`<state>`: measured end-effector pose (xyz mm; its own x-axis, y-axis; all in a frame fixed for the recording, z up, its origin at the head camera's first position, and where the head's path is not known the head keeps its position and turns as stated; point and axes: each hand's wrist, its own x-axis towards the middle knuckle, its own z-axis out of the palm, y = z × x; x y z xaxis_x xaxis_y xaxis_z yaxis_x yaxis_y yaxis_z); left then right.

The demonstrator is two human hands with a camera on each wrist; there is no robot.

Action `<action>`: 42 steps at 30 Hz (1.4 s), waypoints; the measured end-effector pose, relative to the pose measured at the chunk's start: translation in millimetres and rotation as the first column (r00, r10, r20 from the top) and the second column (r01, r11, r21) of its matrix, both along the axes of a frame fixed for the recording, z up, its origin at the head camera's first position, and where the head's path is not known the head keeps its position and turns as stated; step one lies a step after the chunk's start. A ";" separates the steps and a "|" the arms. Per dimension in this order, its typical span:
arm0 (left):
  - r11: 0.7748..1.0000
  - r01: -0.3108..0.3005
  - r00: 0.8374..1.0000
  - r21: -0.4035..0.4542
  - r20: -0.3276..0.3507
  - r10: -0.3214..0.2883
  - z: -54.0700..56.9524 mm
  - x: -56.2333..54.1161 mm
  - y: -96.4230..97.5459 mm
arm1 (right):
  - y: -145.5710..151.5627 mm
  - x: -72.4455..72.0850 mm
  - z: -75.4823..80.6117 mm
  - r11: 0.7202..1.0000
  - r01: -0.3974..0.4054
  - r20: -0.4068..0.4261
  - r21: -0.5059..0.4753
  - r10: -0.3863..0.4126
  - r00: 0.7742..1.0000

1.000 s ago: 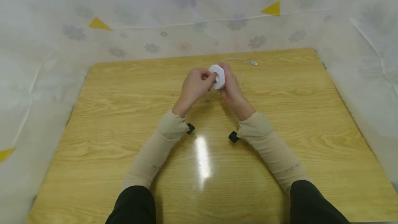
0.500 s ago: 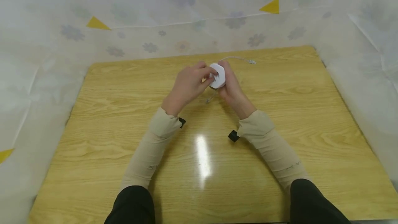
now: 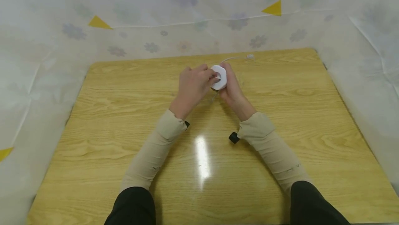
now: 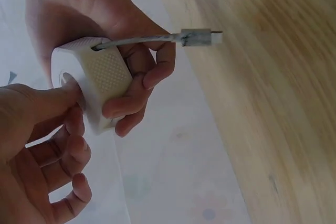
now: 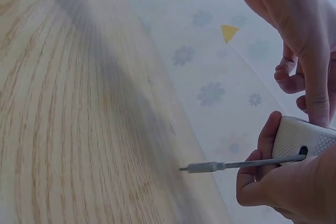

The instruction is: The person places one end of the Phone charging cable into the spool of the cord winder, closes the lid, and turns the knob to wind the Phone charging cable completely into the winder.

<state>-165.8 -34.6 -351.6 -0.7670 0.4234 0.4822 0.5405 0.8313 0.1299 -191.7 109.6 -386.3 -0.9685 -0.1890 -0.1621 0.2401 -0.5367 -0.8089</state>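
Note:
Over the far middle of the table, a white, many-sided cable winder is held between both hands. My right hand grips its body from the right side, fingers wrapped round the textured edge. With thumb and forefinger, my left hand pinches at the round recess in its face; the fingers partly hide that centre. A short grey cable leaves a slot in the textured side, ending in a metal-tipped plug. In the head view this plug points right, beyond the right hand. Another cable end hangs below the winder.
The wood-grain table has its far edge just beyond the hands. White flowered sheeting with yellow triangles surrounds it on the back and sides. Small black wrist devices stick out from the beige sleeves.
My left hand swung left with its fingers loosened at the winder's centre, then came back inward and pinches there again. The far plug has shifted slightly left and farther away. The right hand keeps its grip.

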 end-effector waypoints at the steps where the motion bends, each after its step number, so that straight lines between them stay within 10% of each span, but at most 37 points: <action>1: 1.000 -0.008 1.000 -0.004 -0.010 0.008 -1.5 0.5 1.5 | 0.0 -0.1 -0.5 1.000 0.005 0.004 -0.010 -0.005 1.000; 7: 0.997 -0.063 0.997 0.049 -0.045 0.065 -9.2 5.2 12.9 | -1.9 -0.7 -1.5 0.999 0.025 -0.007 -0.037 -0.025 1.000; 12: 0.978 -0.180 0.983 0.107 0.059 0.174 -12.5 10.1 20.3 | -5.4 2.7 -0.9 0.998 0.044 -0.007 0.045 -0.044 0.999; 18: 0.942 -0.258 0.901 0.213 0.405 0.155 -6.6 7.7 16.3 | -8.6 5.5 -2.9 0.993 0.057 0.021 0.105 -0.059 0.998; 22: 0.955 -0.210 0.875 0.208 0.475 0.089 0.1 4.0 7.6 | -7.3 4.4 -4.1 0.994 0.059 0.011 0.098 -0.060 0.998; 33: 0.982 0.177 0.969 0.057 0.163 -0.184 9.9 -1.9 -14.5 | 1.6 1.9 -2.6 0.997 -0.070 -0.015 0.038 0.071 0.997; 42: 0.985 0.172 0.984 0.006 -0.047 -0.172 -0.2 -6.7 -14.9 | 4.2 0.5 -2.8 0.993 -0.076 -0.048 0.088 0.080 0.996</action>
<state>-172.5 -49.5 -351.7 -0.6598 0.5422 0.5203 0.6810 0.7241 0.1090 -191.2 113.9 -389.1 -0.9588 -0.2517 -0.1318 0.2358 -0.4463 -0.8633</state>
